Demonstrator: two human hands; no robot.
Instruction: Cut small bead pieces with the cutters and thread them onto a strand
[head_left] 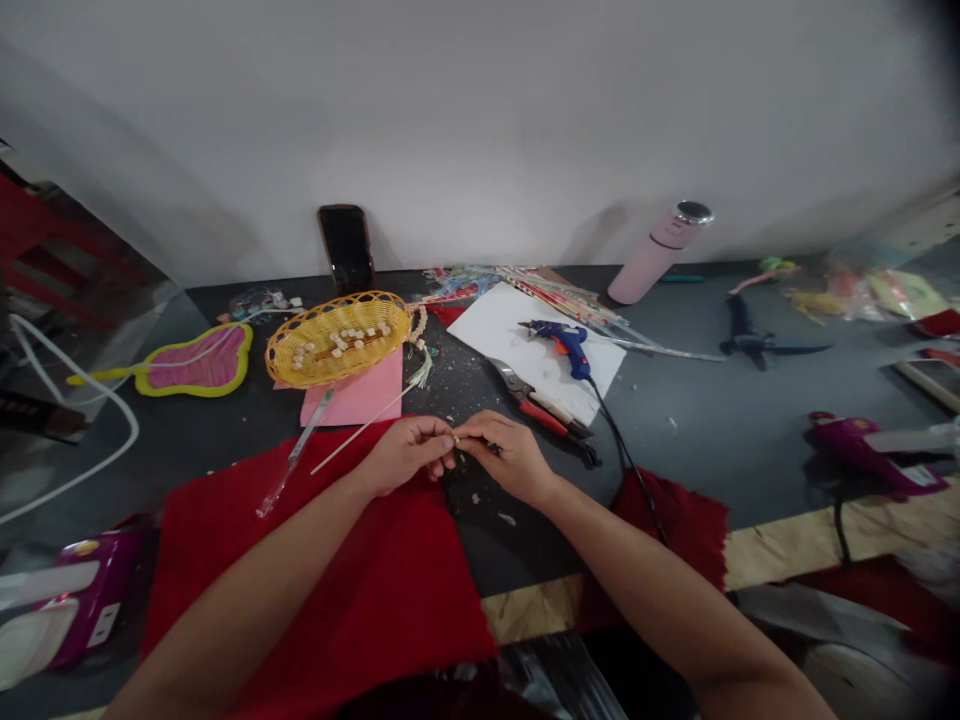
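Observation:
My left hand [411, 454] and my right hand [510, 456] meet fingertip to fingertip above the front of the dark table. Both are closed in a pinch around something tiny and pale between them, too small to name. Under the left wrist lies a red cloth [360, 580]. Just beyond the hands, a thin stick [360, 435] with a pale tassel [422, 370] at its far end lies slantwise. A yellow woven basket [337, 372] holds several small whitish pieces. Red-handled pliers [544, 412] lie beyond my right hand, beside a blue glue gun [566, 345] resting on white paper [487, 325].
Behind stand a phone [346, 248] against the wall and a pink bottle [660, 255]. The glue gun's black cord [626, 455] runs to the front edge. Purple power strips [874, 455] sit at both sides. A pink-and-yellow paddle shape [196, 362] lies left; wrapped sticks [555, 295] lie at the back.

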